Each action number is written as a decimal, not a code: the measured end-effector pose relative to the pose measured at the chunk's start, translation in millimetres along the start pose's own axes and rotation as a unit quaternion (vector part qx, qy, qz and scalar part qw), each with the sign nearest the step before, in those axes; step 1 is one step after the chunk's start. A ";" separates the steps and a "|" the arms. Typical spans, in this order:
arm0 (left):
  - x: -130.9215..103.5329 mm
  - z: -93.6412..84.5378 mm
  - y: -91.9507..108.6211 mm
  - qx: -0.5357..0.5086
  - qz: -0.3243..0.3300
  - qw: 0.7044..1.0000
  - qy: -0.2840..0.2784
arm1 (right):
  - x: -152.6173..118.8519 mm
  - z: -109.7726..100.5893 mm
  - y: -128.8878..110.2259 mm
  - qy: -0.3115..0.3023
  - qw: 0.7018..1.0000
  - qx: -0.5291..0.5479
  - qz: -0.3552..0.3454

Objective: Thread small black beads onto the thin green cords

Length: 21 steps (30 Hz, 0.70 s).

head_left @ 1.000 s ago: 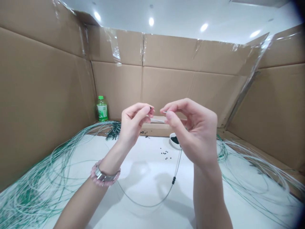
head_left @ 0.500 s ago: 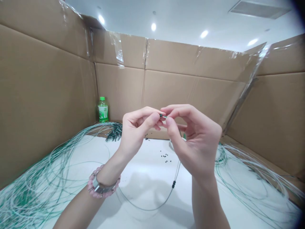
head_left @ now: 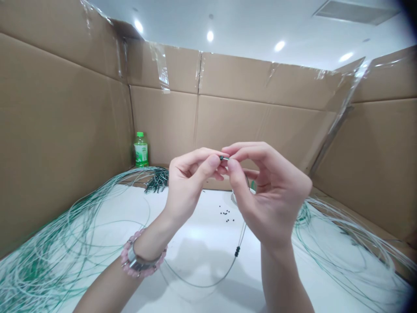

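In the head view my left hand (head_left: 189, 178) pinches a small dark bead (head_left: 222, 158) between thumb and forefinger. A thin cord end (head_left: 226, 159) passes from the bead to my right hand (head_left: 267, 187), whose thumb and forefinger are closed on it. Whether the cord runs all the way through the bead I cannot tell. Below my hands a grey-green cord (head_left: 208, 286) hangs in a loop, with several black beads (head_left: 237, 251) stacked on it. Loose black beads (head_left: 225, 213) lie scattered on the white table (head_left: 195, 243).
Bundles of green and white cords lie at the left (head_left: 55, 243) and right (head_left: 339, 252). Dark cord ends (head_left: 157, 179) gather at the back left near a green bottle (head_left: 141, 150). A white bowl (head_left: 233, 198) is partly hidden behind my right hand. Cardboard walls (head_left: 228, 121) enclose the table.
Both hands have shifted very slightly to the right, keeping their pinches. My right wrist has turned outward a little. The hanging loop is almost unchanged.
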State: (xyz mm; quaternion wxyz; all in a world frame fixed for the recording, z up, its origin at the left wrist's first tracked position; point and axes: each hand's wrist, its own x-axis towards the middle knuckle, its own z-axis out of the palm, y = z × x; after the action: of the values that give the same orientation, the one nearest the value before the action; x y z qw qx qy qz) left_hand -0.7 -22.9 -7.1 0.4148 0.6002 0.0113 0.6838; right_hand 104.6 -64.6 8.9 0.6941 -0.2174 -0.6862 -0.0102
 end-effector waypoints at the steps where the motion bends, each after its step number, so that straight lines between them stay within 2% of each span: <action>1: -0.7 0.9 -0.1 -0.003 -0.004 1.000 0.007 | 0.1 0.5 0.1 0.004 1.000 0.001 -0.007; 5: -2.0 3.1 -0.2 -0.010 -0.006 1.000 0.024 | 0.4 1.0 0.8 0.010 1.000 -0.007 -0.028; 16: -3.4 2.7 1.4 0.019 0.018 1.000 0.009 | 0.2 -1.0 -1.5 0.005 0.998 -0.045 -0.048; 21: -1.9 0.3 0.3 0.037 0.034 0.998 0.021 | 0.3 0.4 2.3 0.009 0.998 -0.044 -0.045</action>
State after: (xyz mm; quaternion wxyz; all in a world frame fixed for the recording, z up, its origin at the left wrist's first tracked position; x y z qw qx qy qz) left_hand -0.7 -24.4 -8.4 0.3681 0.6004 0.0250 0.7095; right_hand 105.0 -62.3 8.5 0.6889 -0.2168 -0.6877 -0.0741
